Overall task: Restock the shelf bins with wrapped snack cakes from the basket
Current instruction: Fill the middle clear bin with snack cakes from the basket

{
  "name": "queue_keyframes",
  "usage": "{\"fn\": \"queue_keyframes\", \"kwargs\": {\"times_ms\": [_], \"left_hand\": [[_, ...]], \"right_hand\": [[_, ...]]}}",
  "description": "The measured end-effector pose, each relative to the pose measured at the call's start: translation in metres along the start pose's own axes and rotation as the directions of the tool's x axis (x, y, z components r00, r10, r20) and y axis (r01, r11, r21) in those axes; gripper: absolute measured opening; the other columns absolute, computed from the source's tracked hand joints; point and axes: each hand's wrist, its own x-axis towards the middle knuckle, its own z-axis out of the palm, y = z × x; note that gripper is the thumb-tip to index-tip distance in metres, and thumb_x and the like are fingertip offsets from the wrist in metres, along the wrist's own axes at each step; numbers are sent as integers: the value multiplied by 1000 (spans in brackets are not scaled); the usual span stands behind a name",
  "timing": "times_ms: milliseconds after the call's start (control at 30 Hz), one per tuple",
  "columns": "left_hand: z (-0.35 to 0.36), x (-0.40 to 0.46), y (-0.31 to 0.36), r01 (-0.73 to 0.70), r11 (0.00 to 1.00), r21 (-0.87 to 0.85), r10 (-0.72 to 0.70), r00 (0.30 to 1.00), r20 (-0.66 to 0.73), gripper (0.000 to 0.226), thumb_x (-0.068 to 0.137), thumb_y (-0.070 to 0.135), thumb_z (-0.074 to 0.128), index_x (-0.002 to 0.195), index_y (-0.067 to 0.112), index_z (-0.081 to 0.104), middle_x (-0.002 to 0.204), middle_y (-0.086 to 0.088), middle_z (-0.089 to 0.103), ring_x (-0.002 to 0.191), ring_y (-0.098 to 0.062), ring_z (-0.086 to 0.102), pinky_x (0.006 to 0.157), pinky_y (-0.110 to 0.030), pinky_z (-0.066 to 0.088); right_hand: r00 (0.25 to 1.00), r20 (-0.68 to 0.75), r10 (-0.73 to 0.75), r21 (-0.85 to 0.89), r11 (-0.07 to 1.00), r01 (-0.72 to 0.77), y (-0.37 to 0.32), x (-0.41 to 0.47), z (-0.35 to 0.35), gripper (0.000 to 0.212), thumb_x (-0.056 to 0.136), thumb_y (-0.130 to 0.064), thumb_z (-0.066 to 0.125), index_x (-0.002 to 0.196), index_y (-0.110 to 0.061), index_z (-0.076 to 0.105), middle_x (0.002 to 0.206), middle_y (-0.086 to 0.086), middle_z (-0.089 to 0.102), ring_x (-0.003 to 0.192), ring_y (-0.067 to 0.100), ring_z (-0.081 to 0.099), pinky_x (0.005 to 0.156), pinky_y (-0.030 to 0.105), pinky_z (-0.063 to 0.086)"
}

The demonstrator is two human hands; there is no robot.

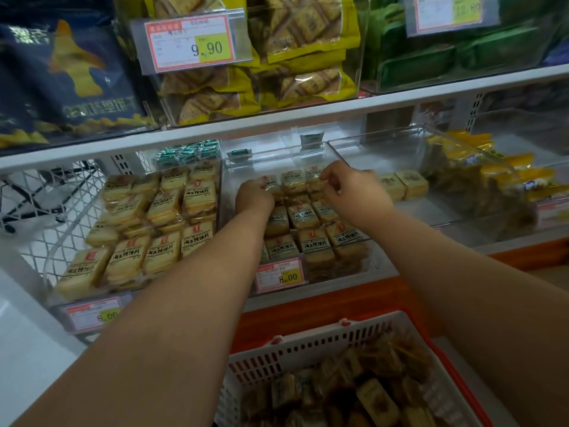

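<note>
Both hands are deep in the middle clear bin (311, 149) on the lower shelf; the left hand (254, 197) lies knuckles-up at the back row, fingers curled down over a wrapped snack cake (271, 184) and gripping it; the right hand (348, 189) sits just beside it to the right, thumb and forefinger pinching the clear wrapper of another cake (317, 180) in the same back row; between the two hands stands one more cake, untouched. Nearer the person than the hands, the bin holds further rows of cakes (303, 215) lying flat, labels up, down to a price tag (280, 275) on the front wall. Left of the left hand, a neighbouring bin (135, 229) is packed with the same yellow cakes; right of the right hand, two pale cakes (403, 184) sit in a third bin, well apart from the yellow packets (480, 180) further right. Below both forearms, the white basket (308, 343) with red trim holds a loose heap of wrapped cakes (372, 396). Above the hands, the upper shelf carries bins of yellow biscuit packets (289, 41) and green packs (462, 53).
</note>
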Motion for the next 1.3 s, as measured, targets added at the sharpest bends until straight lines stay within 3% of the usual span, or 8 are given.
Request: {"fn": "queue_keyframes", "kwargs": {"times_ms": [167,300,500,700,867,1000,1200,1300], "left_hand": [[2,1,-1,10,1000,-3,-11,996,-92,42,97,-1,46,130,20,61,135,-2,60,93,-11,54,55,-5,34],[4,-1,1,-60,989,136,64,998,-27,42,97,-1,45,130,18,63,133,-6,62,116,-25,58,86,-22,43],[4,-1,-1,-91,951,297,107,993,-38,27,95,6,53,114,15,70,114,-9,68,105,-29,62,75,-27,40],[1,-2,1,-78,908,411,132,986,-104,22,96,7,53,113,8,68,115,-15,66,109,-34,59,79,-36,47],[3,-2,1,-142,926,351,135,990,44,24,96,14,55,117,15,67,113,-11,67,104,-30,61,76,-29,41],[2,-4,2,-176,914,365,140,982,123,35,96,23,55,130,23,58,123,-9,65,115,-32,58,95,-36,46],[-13,-32,4,-169,909,382,88,971,221,70,94,19,61,154,26,27,157,-18,27,144,-37,27,114,-45,33],[-26,-75,3,-311,878,365,237,943,234,51,93,13,57,142,24,46,145,-10,45,134,-31,42,100,-36,42]], "right_hand": [[1000,6,11,-30,1000,-11,3,1,3,21,95,-25,50,113,-19,60,91,1,72,89,29,61,82,30,37],[1000,12,-4,-69,998,4,4,0,5,21,95,-26,49,112,-22,60,87,-2,72,88,28,60,85,28,35],[999,46,13,-69,998,-9,6,-2,6,21,96,-29,48,114,-25,58,87,-5,71,101,31,56,88,36,46],[998,-6,-58,-150,987,56,5,-6,8,21,96,-26,49,112,-19,61,87,0,73,90,30,60,79,24,30],[998,-9,-66,-191,980,63,4,-5,10,22,96,-26,47,112,-20,60,84,0,72,80,27,62,96,30,34],[997,-7,-73,-165,984,71,4,-7,8,22,95,-24,48,112,-19,61,85,0,72,79,27,62,99,31,33],[990,-44,-136,-65,989,133,2,-31,-2,19,97,-19,52,108,-13,66,91,4,71,85,28,64,98,37,37],[994,-49,-96,52,994,98,-7,-49,-11,18,96,-18,53,109,-12,65,91,3,69,85,23,64,88,40,49]]}}
